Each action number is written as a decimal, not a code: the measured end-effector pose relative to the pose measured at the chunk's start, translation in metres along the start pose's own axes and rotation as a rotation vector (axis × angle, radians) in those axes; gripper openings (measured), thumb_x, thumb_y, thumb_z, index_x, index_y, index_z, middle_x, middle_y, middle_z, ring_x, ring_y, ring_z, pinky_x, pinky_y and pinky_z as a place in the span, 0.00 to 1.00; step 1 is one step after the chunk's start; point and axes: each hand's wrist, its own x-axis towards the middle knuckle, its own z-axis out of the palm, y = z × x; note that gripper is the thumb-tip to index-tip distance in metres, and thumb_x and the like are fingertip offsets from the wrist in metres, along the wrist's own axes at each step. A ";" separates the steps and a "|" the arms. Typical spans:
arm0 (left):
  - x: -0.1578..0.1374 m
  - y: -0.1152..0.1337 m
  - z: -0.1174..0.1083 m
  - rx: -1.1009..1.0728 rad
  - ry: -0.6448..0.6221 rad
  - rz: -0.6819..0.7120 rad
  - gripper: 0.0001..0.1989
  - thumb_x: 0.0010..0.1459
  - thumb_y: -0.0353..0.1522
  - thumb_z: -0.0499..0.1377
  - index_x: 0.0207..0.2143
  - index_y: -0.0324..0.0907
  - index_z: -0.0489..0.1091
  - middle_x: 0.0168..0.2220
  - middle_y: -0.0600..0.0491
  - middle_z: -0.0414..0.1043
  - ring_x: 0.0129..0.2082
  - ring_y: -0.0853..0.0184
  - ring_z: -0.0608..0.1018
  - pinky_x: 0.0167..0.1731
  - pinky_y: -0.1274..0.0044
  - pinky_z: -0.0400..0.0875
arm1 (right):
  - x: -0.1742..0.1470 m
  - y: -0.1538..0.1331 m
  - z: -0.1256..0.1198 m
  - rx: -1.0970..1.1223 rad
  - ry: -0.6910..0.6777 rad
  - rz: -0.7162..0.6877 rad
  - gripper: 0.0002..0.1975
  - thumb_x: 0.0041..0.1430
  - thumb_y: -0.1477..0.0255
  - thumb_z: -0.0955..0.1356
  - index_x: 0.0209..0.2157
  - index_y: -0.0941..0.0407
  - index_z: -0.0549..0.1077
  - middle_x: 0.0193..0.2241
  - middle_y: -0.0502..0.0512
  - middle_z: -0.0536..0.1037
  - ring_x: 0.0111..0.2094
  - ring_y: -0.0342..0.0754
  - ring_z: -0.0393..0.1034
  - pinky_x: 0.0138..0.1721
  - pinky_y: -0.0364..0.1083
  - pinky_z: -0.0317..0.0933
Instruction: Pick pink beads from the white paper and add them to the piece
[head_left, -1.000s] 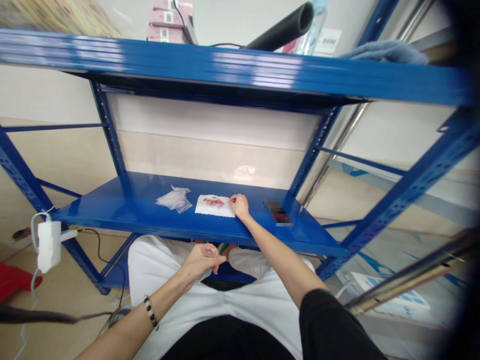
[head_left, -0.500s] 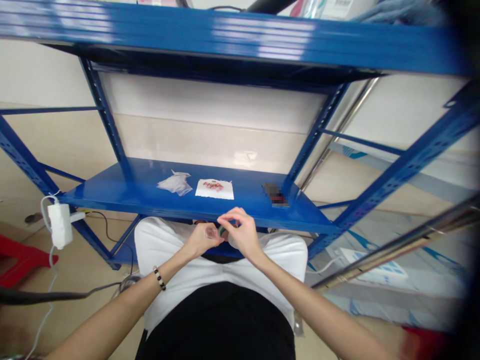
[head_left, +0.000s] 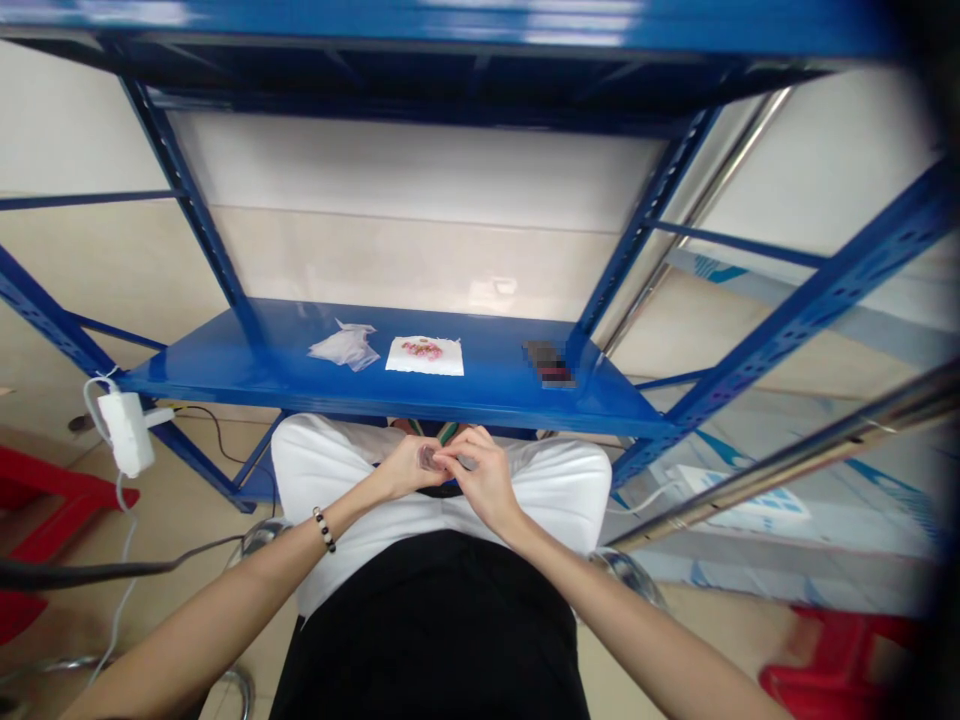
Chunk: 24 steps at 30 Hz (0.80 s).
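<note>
Blue steel shelving fills the view, and its lower shelf [head_left: 247, 375] serves as the landmark. On that shelf lie a crumpled clear bag [head_left: 343, 347] toward the left, a white sheet [head_left: 424, 356] carrying a small heap of pinkish beads [head_left: 421, 349] at the middle, and a dark flat thing [head_left: 550, 362] toward the right, blurred beyond telling.

Just below the shelf's front edge, over the white-clad lap, the two hands meet. The left hand [head_left: 406, 469] pinches a small clear piece [head_left: 430, 458], seemingly a little bag or cap, between thumb and fingertips. The right hand [head_left: 480, 474] has its thumb and forefinger closed together right at that piece, touching it; whether they hold a bead is too small to tell. A green and dark thing [head_left: 448, 433] peeks out just behind the hands, under the shelf edge.

The clear piece looks very light, thin and slippery, likely to crumple or slide if squeezed; a fingertip pinch at its rim seems the safest hold. The beads would roll easily and want picking one at a time.

A white power adapter [head_left: 126, 432] hangs off the shelf's left end.
</note>
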 end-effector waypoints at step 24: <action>0.014 0.017 -0.035 -0.580 0.258 0.008 0.16 0.50 0.37 0.68 0.23 0.39 0.65 0.18 0.55 0.67 0.22 0.71 0.70 0.28 0.76 0.64 | 0.117 0.079 -0.020 -0.241 0.275 -0.014 0.08 0.58 0.67 0.70 0.28 0.54 0.79 0.29 0.54 0.78 0.33 0.50 0.68 0.39 0.49 0.61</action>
